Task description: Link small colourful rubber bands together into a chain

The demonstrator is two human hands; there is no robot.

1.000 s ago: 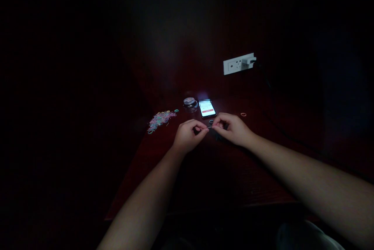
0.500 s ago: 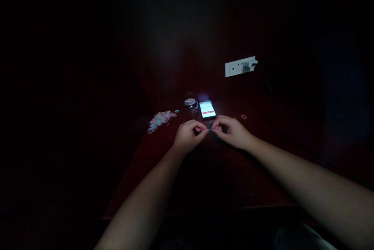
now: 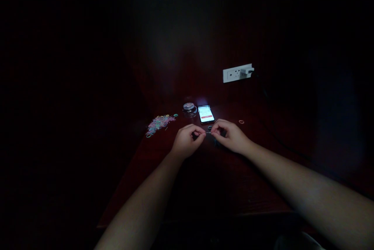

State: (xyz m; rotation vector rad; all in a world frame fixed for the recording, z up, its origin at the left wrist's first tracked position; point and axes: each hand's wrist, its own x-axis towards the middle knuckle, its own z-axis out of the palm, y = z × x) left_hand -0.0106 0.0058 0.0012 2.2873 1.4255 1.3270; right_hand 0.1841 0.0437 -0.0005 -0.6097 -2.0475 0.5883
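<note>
A thin, pale rubber band is stretched between my two hands, just above the dark red table. My left hand pinches one end between thumb and forefinger. The other end is in the pinched fingertips of my right hand. Right behind the fingertips lies a small grey band. Something dark bluish, too dim to make out, rests under my right hand. A heap of small coloured rubber bands spreads to the left of my left hand.
Behind my hands a lit phone lies beside a small clear jar with a pale lid. One orange band is at the right. A white wall socket holds a plug, and a dark cable runs down the right side.
The whole view has shifted, so the socket and table sit slightly lower. Both hands keep their pinch, with the fingertips a touch farther apart and the band between them straighter.
</note>
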